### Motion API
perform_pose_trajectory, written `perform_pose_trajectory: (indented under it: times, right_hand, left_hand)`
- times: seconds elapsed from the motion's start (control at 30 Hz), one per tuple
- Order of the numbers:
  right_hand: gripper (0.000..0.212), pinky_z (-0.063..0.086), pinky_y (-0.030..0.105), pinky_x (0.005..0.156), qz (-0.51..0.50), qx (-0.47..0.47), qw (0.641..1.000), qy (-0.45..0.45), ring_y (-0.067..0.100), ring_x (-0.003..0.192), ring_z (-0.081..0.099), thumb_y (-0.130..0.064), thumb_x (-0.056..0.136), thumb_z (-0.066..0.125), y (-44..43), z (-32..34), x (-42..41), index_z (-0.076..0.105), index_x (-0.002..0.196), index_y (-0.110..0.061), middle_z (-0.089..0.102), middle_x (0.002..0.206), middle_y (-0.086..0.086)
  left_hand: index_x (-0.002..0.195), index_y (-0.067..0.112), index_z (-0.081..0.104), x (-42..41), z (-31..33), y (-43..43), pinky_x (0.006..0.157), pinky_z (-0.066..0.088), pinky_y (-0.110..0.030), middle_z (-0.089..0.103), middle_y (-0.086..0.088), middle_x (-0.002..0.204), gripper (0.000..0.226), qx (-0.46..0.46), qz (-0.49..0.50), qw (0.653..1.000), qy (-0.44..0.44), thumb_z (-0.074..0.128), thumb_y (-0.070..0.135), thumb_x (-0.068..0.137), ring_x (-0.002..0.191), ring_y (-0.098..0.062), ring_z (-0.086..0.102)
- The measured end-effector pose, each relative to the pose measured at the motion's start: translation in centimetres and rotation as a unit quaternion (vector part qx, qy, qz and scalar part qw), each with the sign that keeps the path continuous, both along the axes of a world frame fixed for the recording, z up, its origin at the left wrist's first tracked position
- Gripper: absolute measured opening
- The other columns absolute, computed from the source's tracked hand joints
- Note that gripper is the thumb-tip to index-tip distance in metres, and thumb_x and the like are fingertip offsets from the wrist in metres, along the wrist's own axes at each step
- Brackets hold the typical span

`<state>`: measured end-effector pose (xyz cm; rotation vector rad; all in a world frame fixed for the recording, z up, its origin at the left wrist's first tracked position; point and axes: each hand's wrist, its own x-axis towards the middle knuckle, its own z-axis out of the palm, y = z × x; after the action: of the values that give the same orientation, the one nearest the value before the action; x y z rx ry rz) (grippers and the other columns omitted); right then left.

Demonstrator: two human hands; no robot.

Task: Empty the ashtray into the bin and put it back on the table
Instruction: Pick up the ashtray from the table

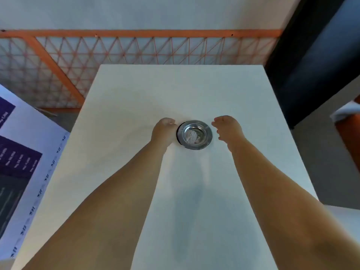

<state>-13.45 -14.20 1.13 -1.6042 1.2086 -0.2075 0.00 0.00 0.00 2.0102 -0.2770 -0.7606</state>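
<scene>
We look down from a head-worn camera at a white table (224,90) that fills the middle of the view. A round metal ashtray (194,134) sits flat on it, slightly toward twelve o'clock from the table's middle. Pale ash or crumpled residue lies in its shallow bowl; we cannot tell exactly what it is.

Two bare forearms reach in from the six o'clock edge. The left hand (163,131) is at the ashtray's nine o'clock side, touching or just beside the rim, with fingers curled downward. We cannot tell whether it has closed on the rim. The right hand (228,127) is at the ashtray's three o'clock side, near the rim with a sliver of table showing between them. Its fingers are loosely curled and apart, gripping nothing.

Beyond the table's twelve o'clock edge runs an orange railing with diagonal lattice (136,49), and behind it a pale wall (155,12). At the two o'clock corner stands a dark, near-black panel (311,65). At nine o'clock, beside the table, lies a white board with purple printed blocks (21,152); its lettering is too blurred to read. At three o'clock an orange object with a white top (348,121) shows partly at the frame edge.
</scene>
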Motion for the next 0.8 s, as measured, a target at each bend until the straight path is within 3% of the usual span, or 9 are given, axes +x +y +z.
perform_pose_trajectory:
  times: [0.1,0.17,0.2,0.27,0.33,0.47,0.53,0.67,0.8]
  right_hand:
    - [0.043,0.046,0.035,0.083,-0.041,-0.077,0.994,0.062,0.029,0.105,0.057,-0.025,0.085,0.053,0.2,-2.5,-0.2,0.051,0.128,-0.019,0.051,0.129,0.010]
    - [0.049,0.043,0.034,0.082,-0.050,-0.087,0.992,0.078,0.033,0.111,0.054,-0.026,0.086,0.048,1.0,-3.8,-0.3,0.044,0.134,-0.017,0.045,0.135,0.013]
    - [0.052,0.044,0.034,0.083,-0.055,-0.089,0.991,0.081,0.034,0.111,0.054,-0.027,0.086,0.047,1.2,-4.3,0.1,0.041,0.136,-0.014,0.046,0.134,0.013]
    - [0.050,0.046,0.035,0.081,-0.065,-0.071,0.993,0.066,0.033,0.104,0.056,-0.027,0.087,0.047,1.4,-4.3,1.0,0.042,0.133,-0.008,0.054,0.117,0.007]
    - [0.032,0.047,0.033,0.074,-0.084,-0.010,0.996,0.019,0.031,0.089,0.053,-0.020,0.087,0.049,1.5,-4.2,1.5,0.054,0.114,-0.006,0.051,0.095,0.002]
    - [0.017,0.055,0.043,0.074,-0.145,0.067,0.984,-0.074,0.029,0.074,0.053,-0.009,0.080,0.054,0.9,-2.5,0.0,0.065,0.091,-0.003,0.056,0.080,0.012]
    - [0.013,0.059,0.045,0.071,-0.170,0.088,0.973,-0.129,0.023,0.066,0.053,-0.003,0.078,0.054,0.3,-1.1,-1.9,0.065,0.079,0.003,0.057,0.069,0.012]
    - [0.017,0.057,0.026,0.055,-0.255,0.099,0.939,-0.209,0.016,0.071,0.061,-0.003,0.080,0.058,-1.5,2.0,-7.5,0.069,0.086,-0.015,0.064,0.076,0.007]
    - [0.017,0.057,0.030,0.061,-0.371,0.076,0.893,-0.242,0.017,0.078,0.065,-0.004,0.083,0.060,-3.1,4.5,-15.3,0.065,0.089,-0.019,0.070,0.085,0.006]
  left_hand:
    - [0.130,0.021,0.048,-0.3,-1.8,-0.4,0.057,0.037,-0.023,0.053,-0.007,0.132,0.048,0.048,0.024,0.998,-0.029,0.050,0.019,0.082,0.093,-0.024,0.054]
    - [0.135,0.021,0.042,-0.8,-2.6,-0.5,0.066,0.048,-0.027,0.051,-0.006,0.130,0.054,0.042,0.041,0.998,0.001,0.050,0.021,0.081,0.098,-0.026,0.054]
    - [0.130,0.022,0.047,-1.0,-2.8,-0.8,0.074,0.054,-0.033,0.053,-0.003,0.121,0.048,0.030,0.049,0.998,0.023,0.051,0.022,0.081,0.098,-0.027,0.054]
    - [0.091,0.031,0.056,-1.3,-2.8,-1.6,0.076,0.058,-0.041,0.055,0.003,0.095,0.015,-0.011,0.059,0.996,0.061,0.054,0.020,0.082,0.087,-0.025,0.057]
    - [0.070,0.029,0.053,-1.8,-2.8,-2.1,0.065,0.058,-0.036,0.059,0.000,0.081,0.021,-0.042,0.048,0.993,0.095,0.055,0.010,0.079,0.076,-0.024,0.060]
    - [0.082,0.020,0.065,-2.2,-1.1,-3.5,0.057,0.059,-0.033,0.068,-0.004,0.086,0.009,-0.078,0.034,0.992,0.089,0.061,0.012,0.083,0.073,-0.022,0.066]
    - [0.093,0.018,0.065,-2.7,0.5,-5.0,0.065,0.060,-0.037,0.070,-0.008,0.091,0.009,-0.086,0.016,0.994,0.070,0.062,0.022,0.085,0.073,-0.022,0.066]
    - [0.090,0.023,0.064,-6.3,4.3,-9.5,0.053,0.053,-0.028,0.068,-0.005,0.081,0.011,-0.119,-0.058,0.988,0.077,0.063,0.019,0.080,0.063,-0.018,0.061]
    - [0.086,0.028,0.063,-13.5,6.7,-13.9,0.053,0.050,-0.025,0.069,-0.001,0.088,0.011,-0.137,-0.156,0.972,0.114,0.063,0.019,0.080,0.074,-0.016,0.064]
